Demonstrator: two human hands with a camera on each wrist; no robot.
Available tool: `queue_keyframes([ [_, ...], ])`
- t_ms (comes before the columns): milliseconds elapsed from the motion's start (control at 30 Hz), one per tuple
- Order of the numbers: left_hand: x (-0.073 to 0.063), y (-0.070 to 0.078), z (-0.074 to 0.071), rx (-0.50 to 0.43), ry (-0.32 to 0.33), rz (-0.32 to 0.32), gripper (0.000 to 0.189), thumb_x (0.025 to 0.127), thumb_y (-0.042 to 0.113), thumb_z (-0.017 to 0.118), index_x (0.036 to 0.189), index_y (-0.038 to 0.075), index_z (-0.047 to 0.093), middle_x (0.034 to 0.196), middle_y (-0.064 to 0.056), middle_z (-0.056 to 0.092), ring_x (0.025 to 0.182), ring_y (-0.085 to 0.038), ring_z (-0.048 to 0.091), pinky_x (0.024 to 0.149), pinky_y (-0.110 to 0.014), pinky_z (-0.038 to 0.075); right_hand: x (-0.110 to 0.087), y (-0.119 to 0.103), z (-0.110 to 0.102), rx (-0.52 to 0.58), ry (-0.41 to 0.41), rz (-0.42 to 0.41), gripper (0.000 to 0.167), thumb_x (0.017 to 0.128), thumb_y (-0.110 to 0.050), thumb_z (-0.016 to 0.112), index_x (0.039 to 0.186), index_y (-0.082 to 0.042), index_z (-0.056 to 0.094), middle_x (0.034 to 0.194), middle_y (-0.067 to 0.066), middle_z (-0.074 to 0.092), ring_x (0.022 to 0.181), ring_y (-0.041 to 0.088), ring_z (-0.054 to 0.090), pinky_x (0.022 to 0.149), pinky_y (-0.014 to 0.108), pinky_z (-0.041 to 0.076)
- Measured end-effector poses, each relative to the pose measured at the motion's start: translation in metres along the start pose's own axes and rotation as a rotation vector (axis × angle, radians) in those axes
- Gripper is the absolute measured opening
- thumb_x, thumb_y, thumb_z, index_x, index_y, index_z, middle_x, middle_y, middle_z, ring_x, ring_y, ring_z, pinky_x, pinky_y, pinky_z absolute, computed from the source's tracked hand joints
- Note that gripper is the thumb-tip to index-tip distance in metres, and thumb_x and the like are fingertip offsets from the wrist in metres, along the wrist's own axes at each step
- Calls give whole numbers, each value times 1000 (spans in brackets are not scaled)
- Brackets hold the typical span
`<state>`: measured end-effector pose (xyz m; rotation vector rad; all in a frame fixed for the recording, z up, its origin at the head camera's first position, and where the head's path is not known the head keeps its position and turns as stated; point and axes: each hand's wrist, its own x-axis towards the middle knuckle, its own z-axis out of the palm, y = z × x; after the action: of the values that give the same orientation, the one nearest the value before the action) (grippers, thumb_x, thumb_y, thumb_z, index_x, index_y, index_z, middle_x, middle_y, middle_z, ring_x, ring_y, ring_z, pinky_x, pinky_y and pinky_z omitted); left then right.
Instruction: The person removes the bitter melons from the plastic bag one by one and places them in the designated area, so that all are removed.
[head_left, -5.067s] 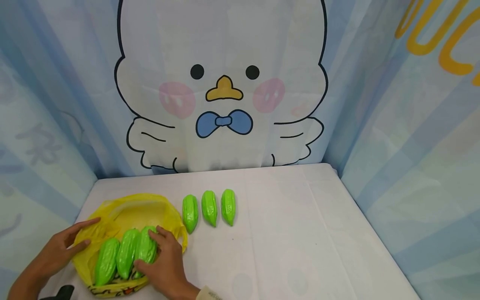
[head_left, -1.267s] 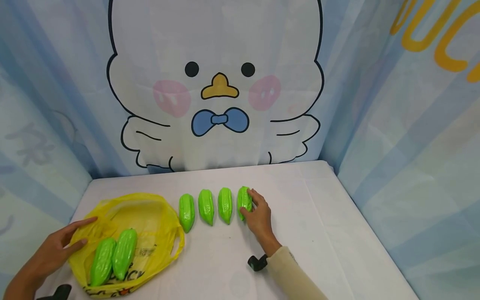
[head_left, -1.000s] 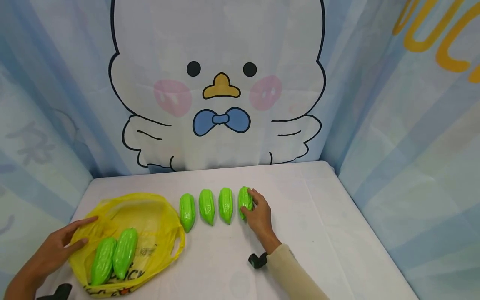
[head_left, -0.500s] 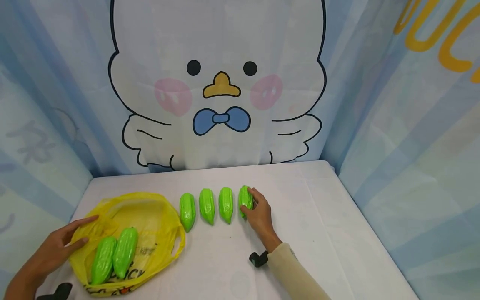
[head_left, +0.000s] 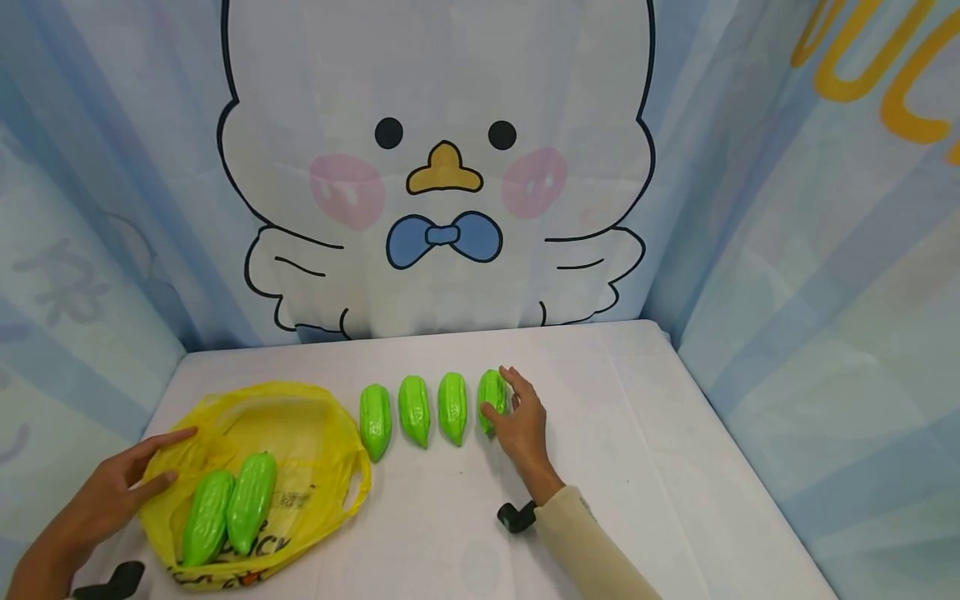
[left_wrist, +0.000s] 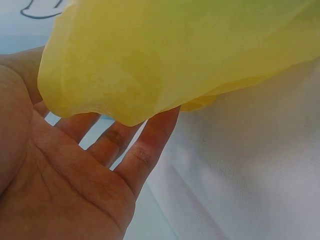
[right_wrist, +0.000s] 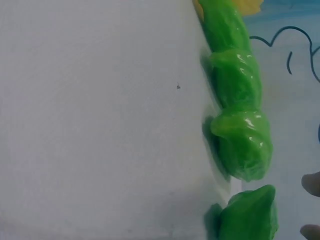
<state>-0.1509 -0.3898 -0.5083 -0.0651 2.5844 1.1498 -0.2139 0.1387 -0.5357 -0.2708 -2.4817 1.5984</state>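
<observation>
Fingers (head_left: 517, 382) parted, the right hand (head_left: 523, 425) seems done placing the rightmost mid-frame gourd (head_left: 490, 387); next likely needs reaching into the lower-left yellow bag (head_left: 318, 417).

Green gourds (head_left: 414, 412) glossy, ridged, plastic-looking; yellow bag (head_left: 307, 442) thin, crinkled plastic; white tablecloth (head_left: 600, 450) matt, lightly creased.

In the bag (head_left: 322, 442), in its near left part, two gourds (head_left: 208, 517) side by side. Right of the bag, on the same table (head_left: 637, 467), four gourds (head_left: 415, 411) in a spaced row, leading away from its rim; at the one farthest from the bag, the right hand (head_left: 523, 421). At the bag's left edge, the left hand (head_left: 112, 492). Behind the bag, beyond the table, the backdrop (head_left: 442, 300).
</observation>
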Motion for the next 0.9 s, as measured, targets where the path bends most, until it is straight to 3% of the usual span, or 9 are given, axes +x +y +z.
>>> queue_keyframes([
  [367,-1,-6,1,-14,13,34,76,113,43,51,167,-2,23,169,-38,15,150,-69,10,108,-91,18,-17,-30,15,157,-42,-118,71,92,-6,82,156,-20,55,167,1,43,159,22,38,127,43,39],
  [400,-1,-7,1,-22,15,39,76,113,43,51,167,-1,23,173,-33,14,150,-69,10,108,-91,17,-19,-32,18,174,-51,-127,71,92,-7,83,156,-20,54,167,1,43,159,22,38,127,43,39],
  [467,-1,-11,2,-41,20,56,73,113,42,52,168,3,24,178,-5,16,151,-67,9,109,-91,16,-23,-37,23,203,-69,-142,71,92,-7,83,156,-20,55,167,0,44,159,21,37,127,43,39],
  [533,-1,-14,3,-60,26,71,72,113,41,52,169,7,24,166,24,19,152,-65,8,109,-91,16,-27,-41,29,229,-84,-154,71,91,-7,83,155,-21,55,166,-1,45,159,21,38,127,42,38],
  [633,-1,-17,4,-70,35,89,71,113,40,53,169,8,25,142,40,25,153,-65,8,110,-91,15,-33,-46,37,261,-104,-158,71,91,-6,84,154,-20,56,165,-1,46,159,20,38,128,44,37],
  [733,-1,-16,4,-66,32,85,72,113,41,53,169,8,24,150,35,22,153,-65,7,110,-91,15,-39,-50,45,274,-127,-153,70,91,-8,84,154,-18,56,164,-1,47,158,20,39,127,45,38],
  [800,-1,-14,4,-60,29,78,72,113,41,52,170,8,24,162,25,18,153,-65,7,110,-91,15,-43,-53,51,276,-143,-145,70,91,-9,84,154,-19,56,164,-1,47,158,20,39,127,45,38],
  [867,-2,-12,4,-53,27,82,71,113,40,51,170,7,23,174,5,15,153,-66,7,109,-91,15,-47,-55,56,273,-156,-145,70,90,-10,85,154,-19,57,164,-1,47,158,20,40,126,46,39],
  [900,-2,-11,3,-51,27,81,71,113,40,51,170,8,23,174,3,15,153,-65,7,110,-90,16,-50,-55,59,271,-164,-145,71,90,-10,85,154,-21,57,164,-2,47,158,19,40,126,45,40],
])
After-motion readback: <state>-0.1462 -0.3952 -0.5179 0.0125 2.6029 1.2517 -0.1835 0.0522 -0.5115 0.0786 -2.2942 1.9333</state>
